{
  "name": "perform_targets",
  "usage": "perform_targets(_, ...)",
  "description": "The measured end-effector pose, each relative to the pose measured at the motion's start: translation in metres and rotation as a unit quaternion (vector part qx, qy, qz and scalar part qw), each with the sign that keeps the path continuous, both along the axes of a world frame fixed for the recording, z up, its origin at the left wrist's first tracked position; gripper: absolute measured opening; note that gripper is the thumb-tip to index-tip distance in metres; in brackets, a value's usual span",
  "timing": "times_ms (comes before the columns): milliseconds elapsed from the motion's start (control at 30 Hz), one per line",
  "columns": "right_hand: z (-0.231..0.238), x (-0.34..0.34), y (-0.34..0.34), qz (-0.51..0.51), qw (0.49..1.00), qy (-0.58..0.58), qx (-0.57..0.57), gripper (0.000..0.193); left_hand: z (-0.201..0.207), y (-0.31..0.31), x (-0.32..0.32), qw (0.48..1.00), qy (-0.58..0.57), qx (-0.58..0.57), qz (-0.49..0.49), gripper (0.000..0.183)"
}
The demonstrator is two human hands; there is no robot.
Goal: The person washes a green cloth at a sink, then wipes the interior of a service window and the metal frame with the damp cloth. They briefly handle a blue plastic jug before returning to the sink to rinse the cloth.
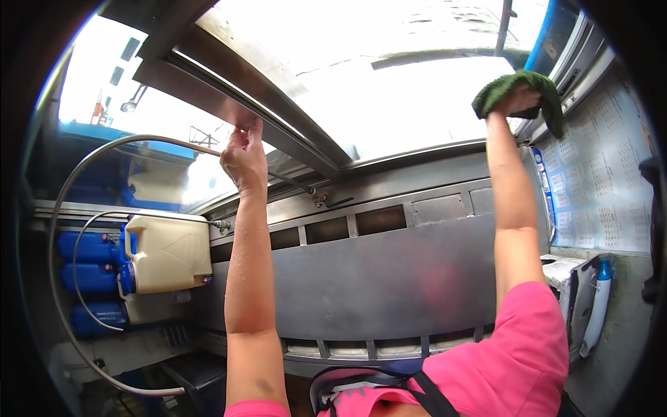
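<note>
The green cloth [509, 84], upper right, likely soft, is best bunched in curled fingers, as in the right hand [517, 103]; in the left hand [244, 158], fingers are pressed together.

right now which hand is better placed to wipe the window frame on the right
Likely the right hand: it holds the green cloth close to that window frame. The left hand is well across, at the metal bar, with no cloth visible.

Green cloth [497, 90], pink sleeve [524, 326]
</note>
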State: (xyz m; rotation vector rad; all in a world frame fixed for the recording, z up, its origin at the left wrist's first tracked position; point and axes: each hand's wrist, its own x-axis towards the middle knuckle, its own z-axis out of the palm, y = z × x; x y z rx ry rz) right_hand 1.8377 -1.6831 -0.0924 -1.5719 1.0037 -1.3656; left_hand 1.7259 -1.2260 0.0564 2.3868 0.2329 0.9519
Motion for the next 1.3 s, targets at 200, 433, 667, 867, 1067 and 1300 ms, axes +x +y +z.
perform_targets(200, 0.018, 0.011, 0.068, 0.025, 0.922, -0.088, -0.376, 0.070, -0.026, -0.006, 0.018, 0.993, -0.049, -0.082, -0.064, 0.052)
perform_targets(433, 0.053, -0.025, -0.079, -0.009, 0.981, -0.075, -0.179, 0.065, -0.032, -0.020, 0.026, 0.984, -0.017, 0.169, 0.044, 0.073)
perform_targets(667, 0.076, -0.050, -0.137, 0.005, 0.984, -0.048, -0.174, 0.056, -0.033, -0.019, 0.027, 0.978, -0.058, 0.201, 0.028, 0.076)
perform_targets(867, 0.081, -0.060, -0.156, 0.045, 0.970, 0.057, -0.232, 0.062, -0.035, -0.038, 0.033, 0.987, -0.032, 0.130, 0.084, 0.077)
perform_targets(1067, 0.082, -0.052, -0.172, 0.177, 0.976, -0.023, -0.122, 0.032, -0.030, -0.033, 0.023, 0.984, -0.048, 0.168, 0.042, 0.074)
perform_targets(1300, 0.079, -0.052, -0.102, 0.309, 0.940, -0.110, -0.090, 0.012, -0.035, 0.025, 0.049, 0.980, 0.030, 0.124, 0.150, 0.070)
